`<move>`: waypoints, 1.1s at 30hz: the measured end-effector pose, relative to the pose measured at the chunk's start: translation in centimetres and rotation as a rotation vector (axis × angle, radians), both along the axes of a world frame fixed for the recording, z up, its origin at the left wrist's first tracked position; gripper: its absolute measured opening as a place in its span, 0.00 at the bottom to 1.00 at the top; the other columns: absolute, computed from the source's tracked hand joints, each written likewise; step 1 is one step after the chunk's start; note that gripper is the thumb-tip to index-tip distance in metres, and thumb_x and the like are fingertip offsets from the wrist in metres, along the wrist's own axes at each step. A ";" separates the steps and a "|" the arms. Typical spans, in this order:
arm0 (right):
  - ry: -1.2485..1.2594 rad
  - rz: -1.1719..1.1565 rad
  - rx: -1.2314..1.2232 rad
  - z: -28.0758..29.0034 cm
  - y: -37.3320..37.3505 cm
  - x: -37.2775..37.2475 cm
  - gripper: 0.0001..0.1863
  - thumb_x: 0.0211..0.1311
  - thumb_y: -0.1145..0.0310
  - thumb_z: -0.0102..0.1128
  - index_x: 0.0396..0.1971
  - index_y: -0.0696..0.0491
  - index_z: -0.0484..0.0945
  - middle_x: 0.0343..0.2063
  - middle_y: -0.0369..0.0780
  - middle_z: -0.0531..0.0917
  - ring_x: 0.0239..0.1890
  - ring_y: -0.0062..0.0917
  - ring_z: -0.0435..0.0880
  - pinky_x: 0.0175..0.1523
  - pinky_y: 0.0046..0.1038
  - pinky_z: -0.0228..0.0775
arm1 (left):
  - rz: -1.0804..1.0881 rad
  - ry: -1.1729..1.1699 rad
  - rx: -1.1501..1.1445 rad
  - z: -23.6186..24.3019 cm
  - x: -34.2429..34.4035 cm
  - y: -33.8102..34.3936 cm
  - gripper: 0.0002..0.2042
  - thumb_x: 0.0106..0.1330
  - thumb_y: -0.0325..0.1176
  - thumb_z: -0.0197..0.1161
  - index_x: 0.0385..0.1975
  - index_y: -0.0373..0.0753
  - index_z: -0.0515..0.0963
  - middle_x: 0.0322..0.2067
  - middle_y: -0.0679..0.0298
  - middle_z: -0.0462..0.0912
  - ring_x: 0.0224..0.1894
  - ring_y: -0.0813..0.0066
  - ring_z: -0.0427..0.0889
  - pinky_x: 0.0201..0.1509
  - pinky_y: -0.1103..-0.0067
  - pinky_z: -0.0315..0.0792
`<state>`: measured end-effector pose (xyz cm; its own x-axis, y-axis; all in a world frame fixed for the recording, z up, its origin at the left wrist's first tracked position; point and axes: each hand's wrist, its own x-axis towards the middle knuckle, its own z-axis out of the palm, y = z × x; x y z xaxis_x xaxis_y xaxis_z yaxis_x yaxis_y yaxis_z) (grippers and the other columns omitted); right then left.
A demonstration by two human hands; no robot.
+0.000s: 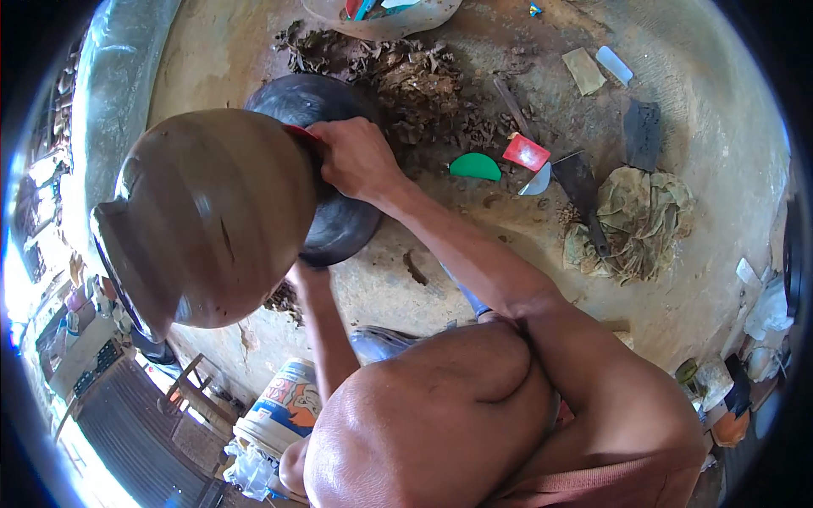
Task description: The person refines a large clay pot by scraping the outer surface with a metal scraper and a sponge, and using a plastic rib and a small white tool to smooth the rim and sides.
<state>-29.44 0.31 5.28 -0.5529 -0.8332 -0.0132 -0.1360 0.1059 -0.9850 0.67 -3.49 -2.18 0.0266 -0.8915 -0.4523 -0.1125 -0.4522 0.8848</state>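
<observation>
A large brown clay pot (224, 220) with a wet sheen lies tilted on its side, its flared mouth toward the lower left. Its far side faces a dark round turntable-like disc (309, 97). My right hand (356, 157) is closed at the pot's base, pinching a thin red scraper (301, 131) whose edge meets the clay. My left hand (302, 275) reaches in beneath the pot; the fingers are hidden behind it, so their grip does not show.
Clay scraps (415, 76) lie beyond the disc. To the right are a green half-round piece (476, 167), a red rectangular piece (526, 151), a dark spatula (580, 190) and a crumpled cloth (635, 220). A clear basin (398, 25) stands far off; a bucket (288, 402) sits near left.
</observation>
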 end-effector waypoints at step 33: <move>0.042 -0.036 0.018 -2.7 1.8 -2.5 0.22 0.45 0.76 0.63 0.43 0.48 0.88 0.32 0.52 0.87 0.40 0.52 0.86 0.50 0.50 0.79 | 0.006 0.350 0.570 2.3 -10.5 11.6 0.35 0.74 0.66 0.53 0.69 0.46 0.64 0.60 0.56 0.72 0.54 0.58 0.79 0.61 0.62 0.77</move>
